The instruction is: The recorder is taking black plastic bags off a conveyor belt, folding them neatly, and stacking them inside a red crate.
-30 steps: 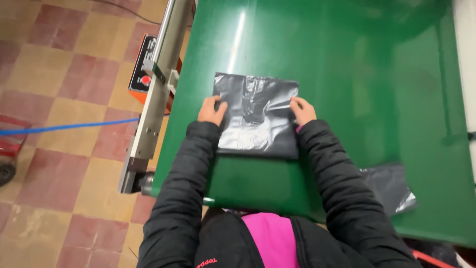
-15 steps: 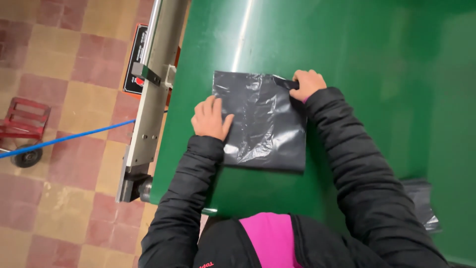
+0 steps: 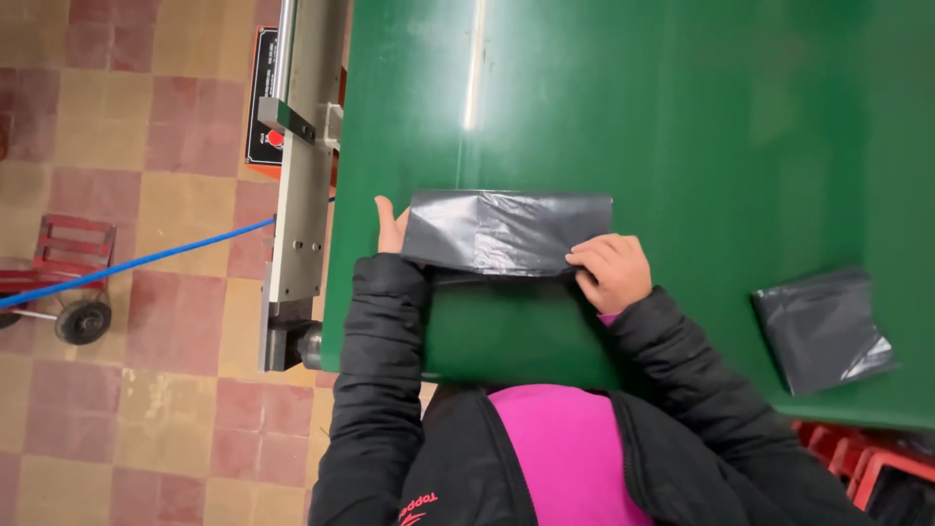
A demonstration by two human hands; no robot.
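Head view: folded black bag [image 3: 506, 232] between both hands, left fingers [image 3: 390, 226] tucked under, right fingers [image 3: 596, 255] curled on top

Setting: small industrial packing or production workshop. Evidence: wide green conveyor-like bench [image 3: 682, 117] with a glossy surface reflecting an overhead strip light; grey metal machine frame [image 3: 297, 195] along its left edge, carrying a control panel [image 3: 263, 107] with a red button; worn red-and-yellow checkered tile floor [image 3: 127, 127] at left; blue hose or cable [image 3: 146, 261] running across the floor; red hand trolley [image 3: 58, 278] with a rubber wheel, far left; red plastic crates [image 3: 867, 468] at near right; black plastic bags [image 3: 823, 326] lying on the bench.
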